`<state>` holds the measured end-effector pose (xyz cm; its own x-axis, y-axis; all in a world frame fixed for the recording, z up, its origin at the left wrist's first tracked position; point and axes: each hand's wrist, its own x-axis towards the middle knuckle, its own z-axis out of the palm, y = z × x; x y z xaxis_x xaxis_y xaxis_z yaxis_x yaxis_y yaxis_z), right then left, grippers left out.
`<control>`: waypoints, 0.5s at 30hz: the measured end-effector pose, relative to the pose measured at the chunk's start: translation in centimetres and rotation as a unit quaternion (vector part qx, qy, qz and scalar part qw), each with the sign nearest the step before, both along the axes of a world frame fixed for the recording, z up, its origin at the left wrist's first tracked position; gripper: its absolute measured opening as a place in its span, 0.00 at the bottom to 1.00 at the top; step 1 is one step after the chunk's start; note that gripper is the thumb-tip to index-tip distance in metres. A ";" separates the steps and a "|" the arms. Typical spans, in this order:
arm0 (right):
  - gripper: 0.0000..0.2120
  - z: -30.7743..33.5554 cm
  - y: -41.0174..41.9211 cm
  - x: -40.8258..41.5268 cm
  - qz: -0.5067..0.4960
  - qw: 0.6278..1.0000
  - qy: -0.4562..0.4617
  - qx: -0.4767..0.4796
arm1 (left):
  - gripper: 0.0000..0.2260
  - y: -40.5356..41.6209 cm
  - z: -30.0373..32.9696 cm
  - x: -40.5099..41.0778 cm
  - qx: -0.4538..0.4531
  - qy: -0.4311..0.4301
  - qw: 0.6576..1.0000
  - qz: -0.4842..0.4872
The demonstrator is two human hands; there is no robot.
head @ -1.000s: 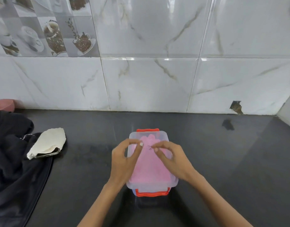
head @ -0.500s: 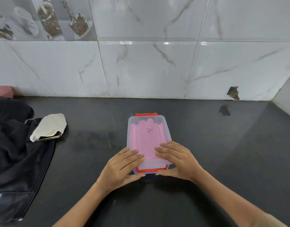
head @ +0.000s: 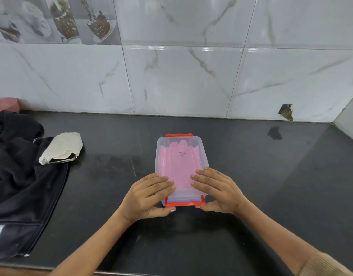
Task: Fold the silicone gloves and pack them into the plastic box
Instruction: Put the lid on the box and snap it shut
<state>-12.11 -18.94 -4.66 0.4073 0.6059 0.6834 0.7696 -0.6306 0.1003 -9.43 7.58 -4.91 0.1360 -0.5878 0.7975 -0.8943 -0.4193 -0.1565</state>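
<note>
Head view: black cloth [head: 22, 176] and white pouch [head: 62, 147] lie left of box [head: 180, 154]

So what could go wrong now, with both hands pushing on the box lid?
1. The near red latch may not be snapped yet; a blue edge shows beside it, so the lid could pop up if released.
2. The left hand and right hand press only the near end, so the plastic box might skid along the smooth dark counter.
3. The pink gloves fill the box and might catch under the rim.
</note>
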 end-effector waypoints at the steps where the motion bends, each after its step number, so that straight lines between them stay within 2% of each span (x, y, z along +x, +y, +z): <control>1: 0.20 -0.1 0.2 -0.1 -0.004 1.000 0.010 0.018 | 0.20 -0.1 0.0 -0.2 -0.007 0.015 1.000 0.004; 9: 0.17 -1.6 1.6 -1.1 -0.029 0.990 0.050 0.130 | 0.18 -1.2 -0.8 -2.5 -0.078 0.102 0.991 0.048; 12: 0.15 -1.9 2.1 -1.3 -0.029 0.980 0.062 0.184 | 0.17 -1.7 -0.8 -2.7 -0.102 0.107 0.987 0.060; 15: 0.15 -1.9 2.3 -1.6 -0.036 0.979 0.066 0.190 | 0.17 -1.8 -0.9 -2.9 -0.114 0.108 0.986 0.064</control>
